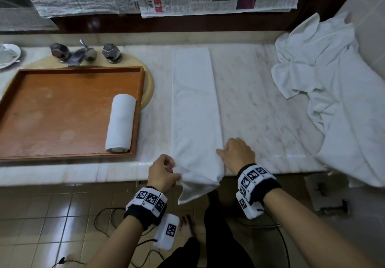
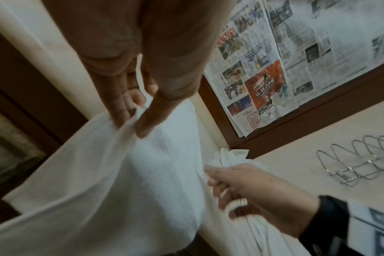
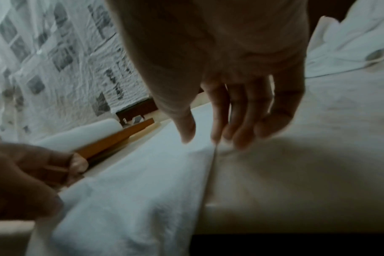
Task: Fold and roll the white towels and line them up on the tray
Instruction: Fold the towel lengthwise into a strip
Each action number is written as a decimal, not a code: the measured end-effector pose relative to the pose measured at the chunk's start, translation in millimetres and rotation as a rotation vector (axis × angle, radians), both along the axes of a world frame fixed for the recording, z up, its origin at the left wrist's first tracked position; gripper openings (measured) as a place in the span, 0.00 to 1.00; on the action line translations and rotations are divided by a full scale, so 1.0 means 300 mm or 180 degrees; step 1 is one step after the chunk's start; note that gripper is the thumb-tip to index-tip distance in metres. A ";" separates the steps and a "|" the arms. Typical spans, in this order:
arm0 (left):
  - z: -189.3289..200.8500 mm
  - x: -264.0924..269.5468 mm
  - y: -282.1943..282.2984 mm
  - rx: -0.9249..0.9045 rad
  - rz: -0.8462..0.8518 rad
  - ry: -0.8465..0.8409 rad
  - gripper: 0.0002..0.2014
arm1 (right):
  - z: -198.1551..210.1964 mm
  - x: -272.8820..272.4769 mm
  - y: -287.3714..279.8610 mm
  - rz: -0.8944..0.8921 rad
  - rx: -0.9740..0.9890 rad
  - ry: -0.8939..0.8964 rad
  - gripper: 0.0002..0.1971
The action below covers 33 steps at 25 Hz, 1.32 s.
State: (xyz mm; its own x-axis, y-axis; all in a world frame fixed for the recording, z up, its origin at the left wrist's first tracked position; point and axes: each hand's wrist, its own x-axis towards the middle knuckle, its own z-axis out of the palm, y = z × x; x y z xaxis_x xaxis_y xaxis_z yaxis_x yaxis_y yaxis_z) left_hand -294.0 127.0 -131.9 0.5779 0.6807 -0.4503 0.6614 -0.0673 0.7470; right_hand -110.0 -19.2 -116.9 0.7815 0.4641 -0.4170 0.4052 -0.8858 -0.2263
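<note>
A long white towel folded into a narrow strip (image 1: 193, 101) lies lengthwise on the pale marble worktop (image 1: 260, 105), running from near the back wall to the front edge, where its near end hangs over. The left hand (image 1: 161, 173) pinches the near left corner of that strip between thumb and curled fingers, just off the worktop's edge. The right hand (image 1: 237, 153) has its grip closed on the near right edge of the strip, its fingers (image 3: 241, 124) bent down onto the cloth at the fold line. To the left, a rectangular brown wooden tray (image 1: 41, 109) sits over the sink, and one rolled white towel (image 1: 120, 123) lies along its right wall. A heap of loose white towels (image 1: 325, 63) lies at the right end of the worktop, well apart from the strip
</note>
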 end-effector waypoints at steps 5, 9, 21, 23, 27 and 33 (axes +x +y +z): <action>-0.026 0.018 0.017 -0.0802 0.0873 0.0063 0.26 | 0.000 -0.046 -0.055 -0.0266 -0.0082 0.0841 0.11; -0.011 0.028 0.003 -0.0660 0.1035 0.0143 0.23 | 0.005 -0.060 -0.075 -0.0745 0.0756 0.0904 0.05; 0.010 0.062 -0.028 -0.0222 0.0987 0.0441 0.17 | -0.023 -0.059 -0.066 -0.0898 0.0752 0.1042 0.12; 0.015 0.055 -0.021 -0.0250 0.1057 0.0415 0.16 | -0.021 -0.071 -0.053 -0.0812 0.0583 0.0997 0.18; 0.027 0.047 -0.003 -0.0317 0.1295 0.0366 0.11 | 0.006 -0.120 0.027 -0.0117 0.0045 0.0107 0.30; 0.043 0.046 0.002 -0.0460 0.1430 0.0438 0.07 | 0.024 -0.147 0.284 0.2565 0.0499 -0.0255 0.23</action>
State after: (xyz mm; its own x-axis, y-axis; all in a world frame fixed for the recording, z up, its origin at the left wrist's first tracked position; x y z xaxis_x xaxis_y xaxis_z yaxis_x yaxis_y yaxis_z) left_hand -280.2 127.5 -119.1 0.1699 0.7739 -0.6101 0.6944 0.3452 0.6313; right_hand -154.1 65.9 -109.7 0.2087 0.9433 -0.2580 0.9231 -0.2771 -0.2666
